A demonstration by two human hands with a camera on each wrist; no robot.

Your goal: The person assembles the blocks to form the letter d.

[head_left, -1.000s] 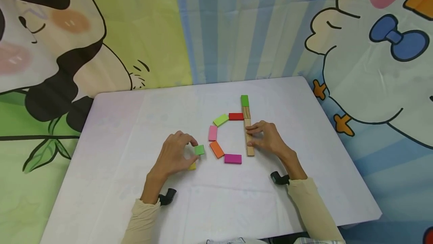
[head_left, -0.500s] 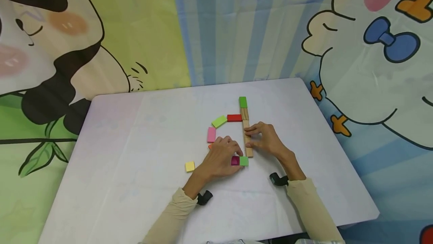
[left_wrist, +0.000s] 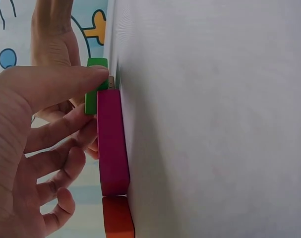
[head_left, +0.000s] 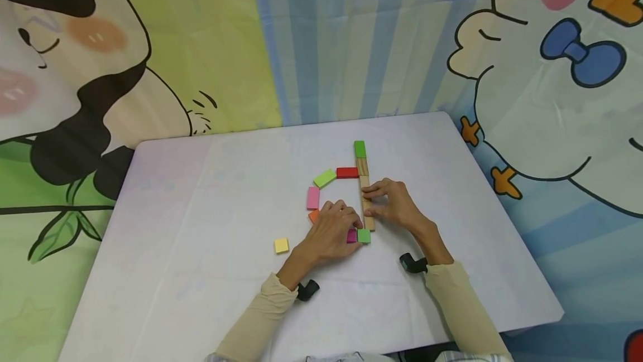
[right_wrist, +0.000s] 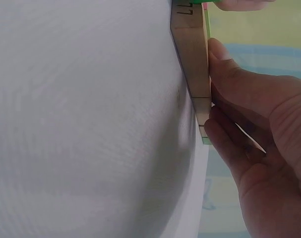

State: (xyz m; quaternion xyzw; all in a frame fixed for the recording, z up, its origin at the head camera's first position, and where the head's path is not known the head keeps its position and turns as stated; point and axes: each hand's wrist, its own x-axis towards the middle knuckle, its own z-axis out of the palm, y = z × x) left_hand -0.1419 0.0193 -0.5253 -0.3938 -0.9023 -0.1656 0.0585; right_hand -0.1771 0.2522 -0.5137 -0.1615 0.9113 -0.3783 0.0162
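My left hand (head_left: 330, 230) pinches a small green block (head_left: 364, 236) between thumb and fingers, at the right end of a magenta block (head_left: 351, 236). In the left wrist view the green block (left_wrist: 91, 101) sits a bit higher than the magenta block (left_wrist: 113, 144), with an orange block (left_wrist: 118, 218) behind. My right hand (head_left: 397, 203) rests its fingertips and thumb on a straight row of plain wooden blocks (head_left: 365, 194). Seen from the right wrist, those fingers lie along the top of the wooden blocks (right_wrist: 195, 59).
A red block (head_left: 347, 173), a lime block (head_left: 325, 178) and a pink block (head_left: 313, 198) curve left from the wooden row. Another green block (head_left: 359, 149) caps its far end. A yellow block (head_left: 281, 246) lies apart on the white table (head_left: 201, 239).
My left hand has carried the green block rightward, from beside the yellow block to between the magenta block and the wooden row's near end. The right hand has stayed on the wooden row.
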